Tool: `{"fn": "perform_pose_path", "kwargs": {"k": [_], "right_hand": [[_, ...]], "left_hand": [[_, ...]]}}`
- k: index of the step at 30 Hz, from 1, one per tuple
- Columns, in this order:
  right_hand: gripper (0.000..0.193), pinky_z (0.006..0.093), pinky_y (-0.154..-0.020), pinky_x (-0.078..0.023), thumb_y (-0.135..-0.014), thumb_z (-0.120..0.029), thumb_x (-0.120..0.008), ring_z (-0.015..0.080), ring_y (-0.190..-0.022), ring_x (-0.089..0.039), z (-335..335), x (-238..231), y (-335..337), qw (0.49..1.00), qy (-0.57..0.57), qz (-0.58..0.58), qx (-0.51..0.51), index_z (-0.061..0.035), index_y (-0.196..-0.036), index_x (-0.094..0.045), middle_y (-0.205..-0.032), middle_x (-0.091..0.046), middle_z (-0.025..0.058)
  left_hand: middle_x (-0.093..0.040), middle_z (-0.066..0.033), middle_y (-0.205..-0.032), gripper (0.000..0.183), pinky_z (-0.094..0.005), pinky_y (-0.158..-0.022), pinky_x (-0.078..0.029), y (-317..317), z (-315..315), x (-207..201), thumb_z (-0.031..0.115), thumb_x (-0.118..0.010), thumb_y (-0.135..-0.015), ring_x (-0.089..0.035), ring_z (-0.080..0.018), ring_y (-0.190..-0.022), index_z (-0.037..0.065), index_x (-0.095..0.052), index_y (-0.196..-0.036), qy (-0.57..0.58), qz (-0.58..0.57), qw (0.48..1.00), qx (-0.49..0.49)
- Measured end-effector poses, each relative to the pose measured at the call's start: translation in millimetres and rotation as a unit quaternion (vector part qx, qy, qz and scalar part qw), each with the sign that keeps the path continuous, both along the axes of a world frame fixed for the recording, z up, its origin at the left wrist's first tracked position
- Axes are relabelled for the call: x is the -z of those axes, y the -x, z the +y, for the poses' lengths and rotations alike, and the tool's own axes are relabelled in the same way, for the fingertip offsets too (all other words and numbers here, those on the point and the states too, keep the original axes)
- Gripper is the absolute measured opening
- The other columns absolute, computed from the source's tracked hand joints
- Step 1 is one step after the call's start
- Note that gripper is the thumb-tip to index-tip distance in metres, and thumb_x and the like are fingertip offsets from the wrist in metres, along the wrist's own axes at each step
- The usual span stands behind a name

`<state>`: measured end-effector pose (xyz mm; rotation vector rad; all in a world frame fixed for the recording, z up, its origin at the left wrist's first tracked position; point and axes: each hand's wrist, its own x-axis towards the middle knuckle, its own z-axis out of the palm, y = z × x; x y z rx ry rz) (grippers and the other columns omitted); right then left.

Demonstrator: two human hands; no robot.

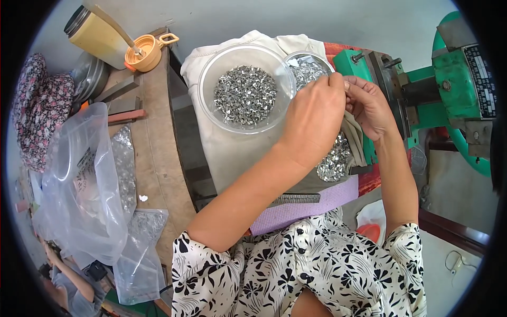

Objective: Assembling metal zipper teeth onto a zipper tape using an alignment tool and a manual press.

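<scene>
My left hand is closed, its fingers curled and the tips meeting those of my right hand. The right hand pinches with thumb and forefinger at the same spot; whatever lies between the fingers is hidden or too small to name. Just left of them stands a clear plastic tub holding many small bent metal pieces. Behind my left hand, a smaller round bowl contains shiny metal bits. Below the hands, a heap of flat shiny metal pieces lies beside folded cloth.
A green machine rises close on the right. Nearer me are a dark ridged metal strip and a purple mat. On the left wooden table lie plastic bags, an orange cup and a yellow bottle. Another person's arm shows lower left.
</scene>
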<state>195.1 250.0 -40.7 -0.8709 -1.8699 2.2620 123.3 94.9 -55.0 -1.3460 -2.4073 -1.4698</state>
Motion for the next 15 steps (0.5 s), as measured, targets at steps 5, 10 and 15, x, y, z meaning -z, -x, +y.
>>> {"fn": "perform_pose_path", "kwargs": {"k": [5, 10, 15], "right_hand": [[0.012, 0.0180, -0.063, -0.046, -0.095, -0.017, -0.068, 0.0029, -0.071, -0.056, -3, 3, 2, 1.000, 0.023, 0.016, 0.012, -0.0060, -0.100, -0.070, -0.082, -0.065, -0.0048], [0.013, 0.0186, -0.065, -0.047, -0.095, -0.017, -0.067, 0.0030, -0.071, -0.056, -6, 11, -1, 0.999, 0.007, 0.026, 0.028, -0.0056, -0.100, -0.071, -0.083, -0.066, -0.0045], [0.014, 0.0196, -0.067, -0.048, -0.096, -0.017, -0.066, 0.0040, -0.072, -0.057, -11, 12, -2, 0.999, -0.001, 0.032, 0.036, -0.0049, -0.102, -0.071, -0.085, -0.067, -0.0033]], "left_hand": [[-0.067, -0.0186, -0.085, 0.014, -0.0472, -0.067, -0.052, 6, 3, 0, 0.004, -0.069, -0.083, -0.066, -0.0391, -0.077, 0.000, -0.059, -0.091, -0.037, -0.047, 0.998, -0.025], [-0.067, -0.0187, -0.080, 0.007, -0.0464, -0.065, -0.052, 12, 4, 1, 0.005, -0.068, -0.083, -0.066, -0.0379, -0.075, 0.000, -0.065, -0.086, -0.060, -0.063, 0.996, -0.026], [-0.068, -0.0183, -0.078, 0.006, -0.0449, -0.065, -0.053, 17, 7, 4, 0.005, -0.066, -0.083, -0.066, -0.0382, -0.072, 0.000, -0.068, -0.086, -0.059, -0.050, 0.996, -0.035]]}}
